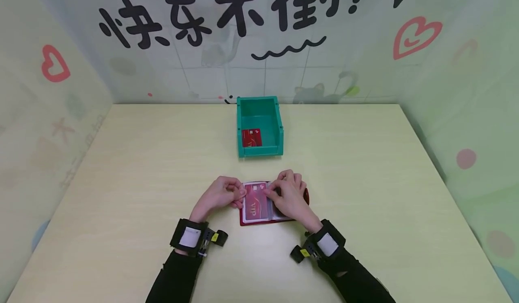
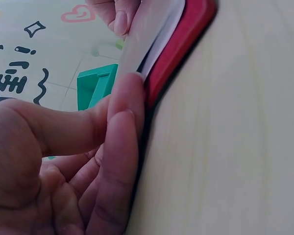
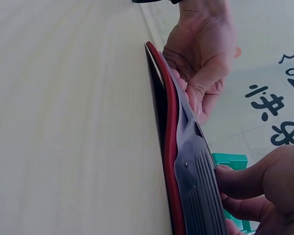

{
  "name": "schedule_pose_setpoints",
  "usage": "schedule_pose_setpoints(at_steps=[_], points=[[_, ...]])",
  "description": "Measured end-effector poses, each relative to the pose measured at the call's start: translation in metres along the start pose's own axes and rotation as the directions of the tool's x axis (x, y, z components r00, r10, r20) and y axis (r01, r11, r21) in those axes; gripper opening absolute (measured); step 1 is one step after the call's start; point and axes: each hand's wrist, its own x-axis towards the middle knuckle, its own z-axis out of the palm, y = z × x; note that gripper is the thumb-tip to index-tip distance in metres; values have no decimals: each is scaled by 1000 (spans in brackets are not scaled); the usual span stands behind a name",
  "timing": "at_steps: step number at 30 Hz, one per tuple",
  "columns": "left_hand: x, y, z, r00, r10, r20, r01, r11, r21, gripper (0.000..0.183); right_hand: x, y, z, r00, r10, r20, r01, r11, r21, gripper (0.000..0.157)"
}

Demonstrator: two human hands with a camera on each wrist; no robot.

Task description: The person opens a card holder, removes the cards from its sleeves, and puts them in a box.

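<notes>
Hands (image 1: pixel 221 195) (image 1: pixel 289 195) pinch the red card holder (image 1: pixel 259 223), partly hiding it.

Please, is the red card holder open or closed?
Open. In the head view, the red card holder lies spread on the table, with a VIP card visible through its clear sleeve.

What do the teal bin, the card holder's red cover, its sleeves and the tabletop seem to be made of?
Teal bin: likely rigid plastic, low sheen; uniform colour, moulded-looking rim.
Red cover: perhaps leather or imitation leather, dull; its edge bends softly.
Sleeves: apparently clear, slightly shiny flexible plastic; the VIP card shows through.
Tabletop: wood or wood-look laminate, matte; pale grain.
</notes>
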Motion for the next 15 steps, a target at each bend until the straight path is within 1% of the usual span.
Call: schedule_pose_setpoints(at_steps=[8,12,15], points=[[-3,0,1,1000,26,-2,-26,1000,-16,9,3,-1,3,1000,3,-30,-2,1000,14,17],[-3,0,1,1000,30,-2,-30,999,-22,9,6,-1,2,1000,3,-23,-3,1000,9,17],[-3,-1,0,1000,22,-5,-22,1000,-21,9,7,-1,0,1000,2,-12,-2,1000,5,18]])
